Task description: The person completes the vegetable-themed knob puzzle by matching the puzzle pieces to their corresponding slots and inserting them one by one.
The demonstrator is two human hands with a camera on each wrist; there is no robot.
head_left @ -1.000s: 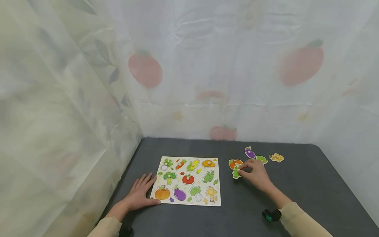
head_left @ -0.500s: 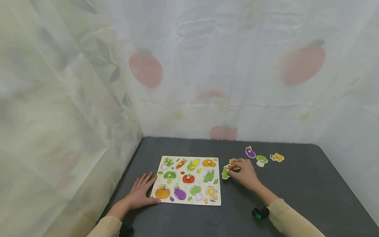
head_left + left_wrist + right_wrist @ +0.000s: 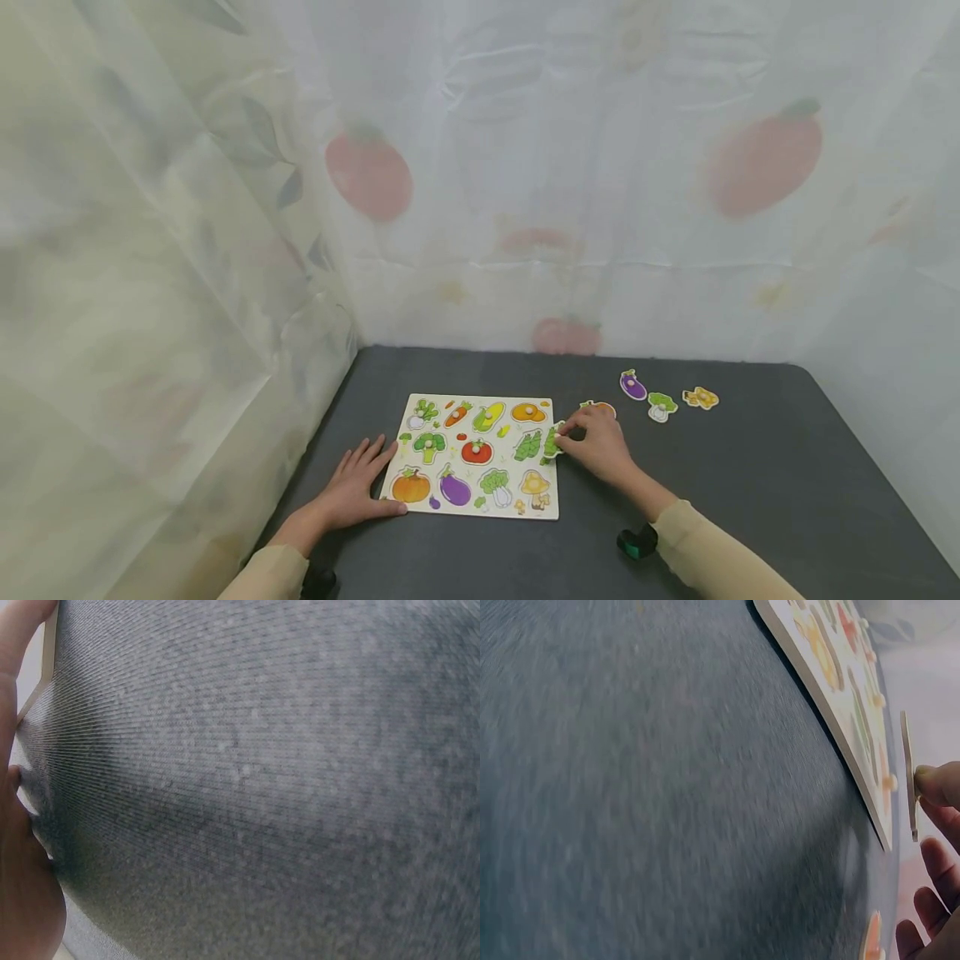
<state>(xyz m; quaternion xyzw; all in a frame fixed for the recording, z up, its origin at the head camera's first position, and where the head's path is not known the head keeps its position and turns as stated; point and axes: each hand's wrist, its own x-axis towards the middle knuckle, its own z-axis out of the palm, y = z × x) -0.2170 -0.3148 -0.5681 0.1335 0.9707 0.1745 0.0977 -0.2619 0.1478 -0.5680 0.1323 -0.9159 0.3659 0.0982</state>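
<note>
A white vegetable puzzle board (image 3: 450,523) lies on the dark table. My left hand (image 3: 350,492) rests with spread fingers on its left edge, thumb at the near corner. Between thumb and fingertips, my right hand (image 3: 602,448) pinches a green pea-pod puzzle piece (image 3: 552,440) at the board's right edge. In the right wrist view that piece (image 3: 909,776) is seen edge-on, held above the surface and apart from the board (image 3: 832,724). Left of it is the printed pea-pod spot (image 3: 528,446). Knobbed pieces such as the tomato (image 3: 477,452) and broccoli (image 3: 429,448) sit in the board.
Loose pieces lie on the table's right side: an eggplant (image 3: 633,385), a bok choy (image 3: 662,407), a mushroom (image 3: 701,398) and a pumpkin (image 3: 606,408) partly hidden behind my right hand. A patterned curtain (image 3: 480,275) hangs behind the table and along its left side.
My right hand has carried the pea-pod piece left, from beside the pumpkin piece to the board's right edge. The bok choy piece has come fully into view. My left hand stays put.
</note>
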